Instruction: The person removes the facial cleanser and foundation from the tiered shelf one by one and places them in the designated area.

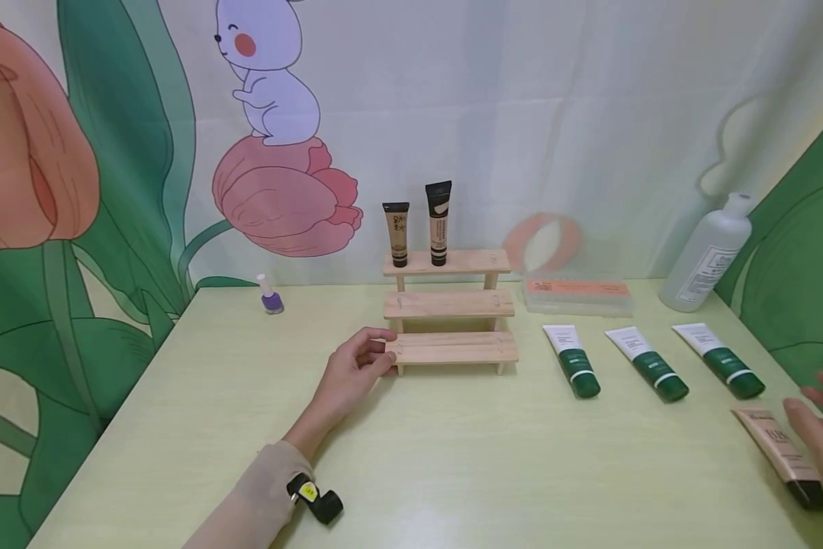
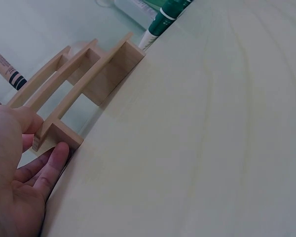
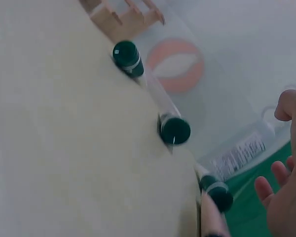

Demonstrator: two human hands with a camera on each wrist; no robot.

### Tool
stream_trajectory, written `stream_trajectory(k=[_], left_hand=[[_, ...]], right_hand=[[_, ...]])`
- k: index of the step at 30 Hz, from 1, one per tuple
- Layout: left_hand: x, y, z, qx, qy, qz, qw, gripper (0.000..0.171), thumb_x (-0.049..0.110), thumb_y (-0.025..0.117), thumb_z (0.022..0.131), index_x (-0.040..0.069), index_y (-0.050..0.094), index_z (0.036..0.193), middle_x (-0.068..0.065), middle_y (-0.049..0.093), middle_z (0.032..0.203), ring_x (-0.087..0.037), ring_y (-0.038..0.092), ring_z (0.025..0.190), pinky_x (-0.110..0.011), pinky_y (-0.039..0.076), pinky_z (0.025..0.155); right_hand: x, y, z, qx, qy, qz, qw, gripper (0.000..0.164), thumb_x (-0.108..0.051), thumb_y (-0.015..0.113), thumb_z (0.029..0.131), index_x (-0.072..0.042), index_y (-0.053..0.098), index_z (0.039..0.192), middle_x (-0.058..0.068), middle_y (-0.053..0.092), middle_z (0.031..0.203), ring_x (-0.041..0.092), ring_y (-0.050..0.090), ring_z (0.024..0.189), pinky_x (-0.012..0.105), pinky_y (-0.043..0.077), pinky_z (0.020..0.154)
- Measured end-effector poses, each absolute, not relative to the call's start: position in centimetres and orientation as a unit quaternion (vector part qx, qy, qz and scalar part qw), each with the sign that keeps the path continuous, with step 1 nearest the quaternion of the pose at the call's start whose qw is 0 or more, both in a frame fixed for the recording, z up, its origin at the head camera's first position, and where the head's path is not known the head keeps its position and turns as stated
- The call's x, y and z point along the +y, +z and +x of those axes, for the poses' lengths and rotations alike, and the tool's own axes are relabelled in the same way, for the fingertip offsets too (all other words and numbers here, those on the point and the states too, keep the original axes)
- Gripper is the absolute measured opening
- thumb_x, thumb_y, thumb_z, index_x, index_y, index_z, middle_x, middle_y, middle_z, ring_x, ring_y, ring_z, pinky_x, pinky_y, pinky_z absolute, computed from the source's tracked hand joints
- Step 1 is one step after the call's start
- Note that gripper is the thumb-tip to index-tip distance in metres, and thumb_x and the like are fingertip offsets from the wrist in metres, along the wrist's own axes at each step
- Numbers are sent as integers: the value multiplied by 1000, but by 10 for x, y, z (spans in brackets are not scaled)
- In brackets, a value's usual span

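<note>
My left hand (image 1: 377, 352) holds the left end of the lowest step of a small wooden three-step stand (image 1: 450, 305). In the left wrist view the thumb lies on top of that step and the fingers (image 2: 54, 160) press against its side leg (image 2: 64, 136). Two beige tubes with black caps (image 1: 397, 232) (image 1: 438, 223) stand upright on the top step. At the right edge my right hand (image 1: 819, 412) hovers with spread fingers (image 3: 266, 190) over a beige tube (image 1: 775, 450) lying on the table, holding nothing.
Three white tubes with green caps (image 1: 572, 360) (image 1: 647, 364) (image 1: 720, 360) lie in a row right of the stand. Behind them sit a clear flat box (image 1: 576, 296) and a tall clear bottle (image 1: 709, 255). A purple nail polish bottle (image 1: 271, 296) stands at the back left.
</note>
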State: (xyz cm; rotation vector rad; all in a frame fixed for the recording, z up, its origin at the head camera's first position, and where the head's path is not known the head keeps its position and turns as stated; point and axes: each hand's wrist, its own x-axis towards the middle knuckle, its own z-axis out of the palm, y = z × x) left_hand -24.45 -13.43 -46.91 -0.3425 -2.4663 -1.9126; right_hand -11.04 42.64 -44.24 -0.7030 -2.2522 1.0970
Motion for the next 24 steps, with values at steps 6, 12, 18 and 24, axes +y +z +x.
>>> stream_trajectory(k=[6, 12, 18, 24], left_hand=[[-135, -469, -244, -786, -608, -108, 3, 29, 10, 73, 108, 15, 73, 137, -15, 76, 117, -26, 77, 99, -31, 65, 86], [-134, -469, -243, -786, -609, -103, 3, 29, 11, 73, 108, 15, 73, 136, -14, 75, 117, -26, 76, 100, -32, 66, 87], [-134, -469, -243, -787, -609, -102, 2, 29, 11, 73, 108, 15, 73, 137, -14, 75, 117, -26, 76, 100, -32, 66, 87], [-134, -470, -244, -782, -614, -106, 1, 29, 10, 74, 107, 15, 73, 136, -14, 76, 117, -25, 76, 99, -32, 66, 87]], right_hand=[[396, -412, -133, -767, 552, -114, 306, 69, 4, 68, 106, -22, 44, 166, -16, 55, 147, -3, 61, 129, 6, 48, 101], [357, -386, -167, -673, 680, 27, 291, 73, 18, 76, 94, -9, 52, 158, 2, 62, 142, 11, 68, 124, 14, 59, 87], [315, -366, -201, -675, 681, 82, 271, 70, 10, 78, 98, -9, 50, 159, 5, 59, 146, 16, 65, 130, 14, 59, 91], [273, -352, -235, -656, 696, 115, 268, 69, 7, 82, 96, -8, 52, 156, 9, 57, 145, 24, 64, 133, 17, 60, 92]])
